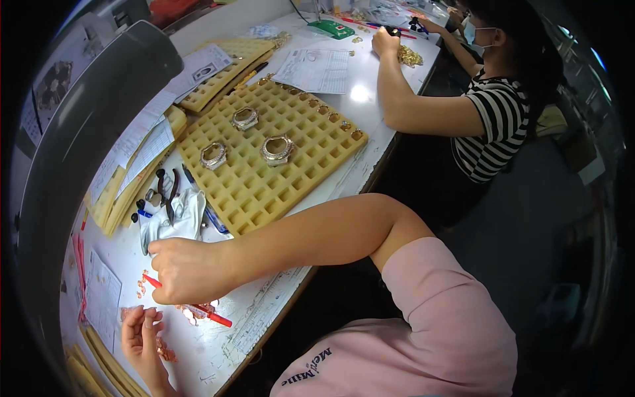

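My right hand (192, 271) is closed in a fist around a slim red tool; only its pointed red tip (153, 280) shows at the fingers. Just below it, my left hand (142, 337) has curled fingers bunched near the thumb, and whatever they may hold is too small to make out. Small copper-coloured pieces (141, 284) lie on the white table beside the red tip. More such pieces (165, 351) are next to my left hand. Under my right wrist, a pen with a red end (218, 319) rests among shiny copper-coloured bits.
A yellow grid tray (264, 192) holds three watch cases (276, 149) and small rings along its far edge. Pliers (172, 198) and a white cloth (178, 217) lie nearby. A grey lamp arm (73, 132) arches at left. A co-worker in stripes (493, 126) sits at right.
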`<state>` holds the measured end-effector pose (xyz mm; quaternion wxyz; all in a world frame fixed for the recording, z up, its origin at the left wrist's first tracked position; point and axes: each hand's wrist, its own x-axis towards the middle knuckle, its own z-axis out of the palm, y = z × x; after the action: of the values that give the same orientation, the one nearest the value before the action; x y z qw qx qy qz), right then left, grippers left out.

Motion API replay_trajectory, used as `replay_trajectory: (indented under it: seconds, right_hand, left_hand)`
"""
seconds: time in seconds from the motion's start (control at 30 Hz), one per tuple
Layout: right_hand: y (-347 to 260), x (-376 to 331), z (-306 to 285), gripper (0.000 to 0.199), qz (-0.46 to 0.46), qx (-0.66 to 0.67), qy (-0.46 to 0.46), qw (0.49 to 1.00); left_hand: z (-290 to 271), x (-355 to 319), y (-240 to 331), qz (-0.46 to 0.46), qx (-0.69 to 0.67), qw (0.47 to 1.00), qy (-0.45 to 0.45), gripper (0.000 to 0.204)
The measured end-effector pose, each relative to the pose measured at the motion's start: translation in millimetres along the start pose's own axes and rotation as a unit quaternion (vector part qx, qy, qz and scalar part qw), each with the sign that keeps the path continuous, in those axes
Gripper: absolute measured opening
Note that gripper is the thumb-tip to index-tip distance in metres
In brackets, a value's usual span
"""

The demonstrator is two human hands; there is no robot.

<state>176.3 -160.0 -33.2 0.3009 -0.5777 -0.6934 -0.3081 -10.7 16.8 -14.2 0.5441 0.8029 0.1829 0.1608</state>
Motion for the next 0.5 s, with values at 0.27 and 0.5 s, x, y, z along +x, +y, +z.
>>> replay_trajectory:
  seconds: [0.27, 0.5]
  right_hand:
    - [0, 7, 8, 0.016, -0.006, 0.009, 0.001, 1.000]
    - [8, -2, 7, 0.014, -0.005, -0.005, 0.007, 1.000]
  left_hand:
    - [-17, 9, -7, 0.018, 0.041, 0.999, 0.020, 0.030]
    - [-10, 4, 5, 0.069, 0.065, 0.994, 0.057, 0.026]
